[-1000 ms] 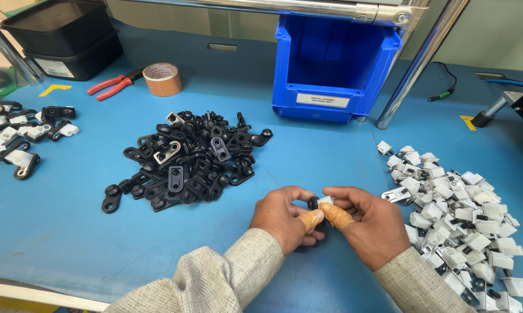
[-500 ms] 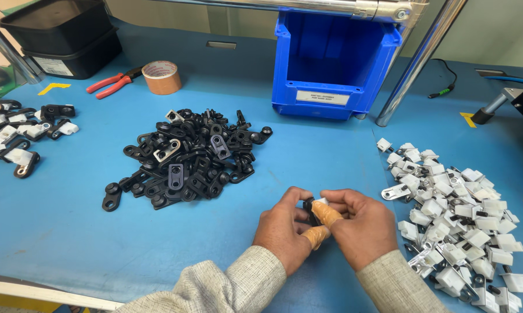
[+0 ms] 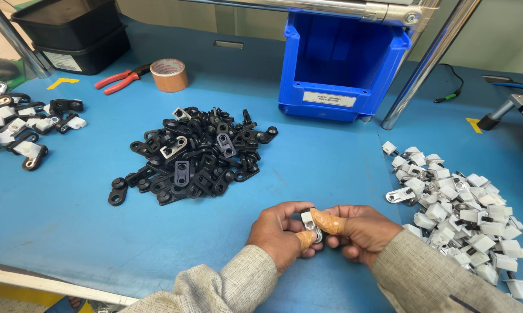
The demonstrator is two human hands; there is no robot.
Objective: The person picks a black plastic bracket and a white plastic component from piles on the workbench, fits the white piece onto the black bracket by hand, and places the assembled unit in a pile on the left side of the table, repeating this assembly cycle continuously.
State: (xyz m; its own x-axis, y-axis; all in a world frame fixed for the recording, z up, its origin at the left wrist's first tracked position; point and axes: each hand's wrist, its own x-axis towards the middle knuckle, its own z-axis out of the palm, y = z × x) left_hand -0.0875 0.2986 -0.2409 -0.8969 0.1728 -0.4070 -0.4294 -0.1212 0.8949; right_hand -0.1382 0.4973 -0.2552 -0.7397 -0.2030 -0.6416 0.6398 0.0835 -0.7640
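Observation:
My left hand (image 3: 279,230) and my right hand (image 3: 361,229) meet near the front edge of the blue table (image 3: 70,232). Together they pinch a small white and metal clip part (image 3: 309,224) between thumbs and fingers. Orange tape wraps my left thumb tip and a right fingertip. A pile of black plastic clips (image 3: 195,153) lies just beyond my hands, to the left. A pile of white clip parts (image 3: 461,211) spreads to the right of my right hand.
A blue plastic bin (image 3: 345,64) stands at the back centre beside a slanted metal post (image 3: 426,64). A tape roll (image 3: 169,75), red pliers (image 3: 119,79) and black trays (image 3: 70,32) sit at the back left. Assembled black-and-white pieces (image 3: 24,124) lie at the far left.
My hands have shifted slightly and turned the small part between the fingers. Its white and metal side now shows between the thumbs. The piles are unchanged.

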